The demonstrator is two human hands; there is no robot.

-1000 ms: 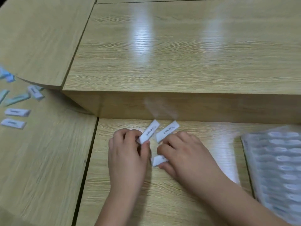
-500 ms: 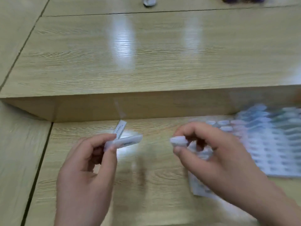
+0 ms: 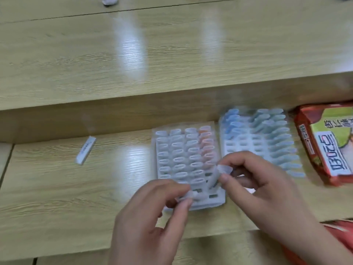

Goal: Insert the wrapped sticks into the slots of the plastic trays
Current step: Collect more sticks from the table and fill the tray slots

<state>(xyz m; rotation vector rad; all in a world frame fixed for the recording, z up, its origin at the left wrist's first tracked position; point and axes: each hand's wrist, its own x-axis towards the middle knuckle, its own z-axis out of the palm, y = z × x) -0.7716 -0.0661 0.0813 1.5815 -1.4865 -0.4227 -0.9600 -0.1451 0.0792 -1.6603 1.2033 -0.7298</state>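
Observation:
Two clear plastic trays lie side by side on the wooden desk. The nearer tray (image 3: 162, 188) holds rows of white and a few pink wrapped sticks, with some slots open at its near end. The far-right tray (image 3: 238, 148) holds blue sticks. My left hand (image 3: 150, 224) pinches a white wrapped stick (image 3: 188, 196) over the near edge of the nearer tray. My right hand (image 3: 261, 186) holds another wrapped stick (image 3: 222, 170) just above that tray's right side. One loose wrapped stick (image 3: 86, 152) lies on the desk to the left.
A raised wooden shelf (image 3: 172, 54) runs across behind the trays, its front edge close to them. A red and green printed packet (image 3: 328, 142) lies to the right of the trays. Red fabric (image 3: 342, 232) shows at the lower right.
The view has swung to the right, bringing both trays and the packet into sight. Both hands have moved from bare desk to over the nearer tray, each still holding a stick.

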